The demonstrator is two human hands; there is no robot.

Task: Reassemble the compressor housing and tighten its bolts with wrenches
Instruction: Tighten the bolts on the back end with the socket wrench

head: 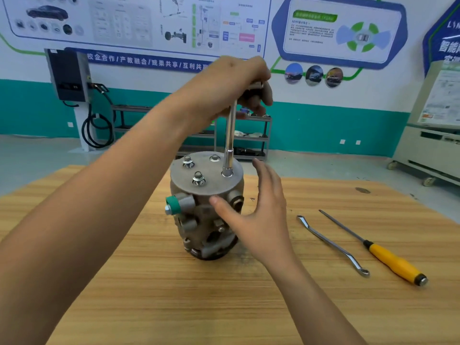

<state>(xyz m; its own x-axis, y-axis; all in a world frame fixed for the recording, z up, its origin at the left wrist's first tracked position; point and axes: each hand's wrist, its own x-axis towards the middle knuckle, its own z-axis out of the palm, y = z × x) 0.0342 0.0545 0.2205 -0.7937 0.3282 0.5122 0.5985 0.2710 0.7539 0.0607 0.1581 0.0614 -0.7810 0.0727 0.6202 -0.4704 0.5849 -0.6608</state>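
Gripping the top of a long chrome socket wrench (230, 138) with the left hand (231, 80), fingers curled round it, socket end down on the upright grey cylindrical metal compressor housing (206, 220). Touching the housing's right side with the right hand (261, 215), thumb on it, fingers loose and spread. Working on a light wooden table (174, 295). Also seeing a bent silver ring spanner (333, 245) and a yellow-handled screwdriver (388, 257) lying right of the housing, well apart from it.
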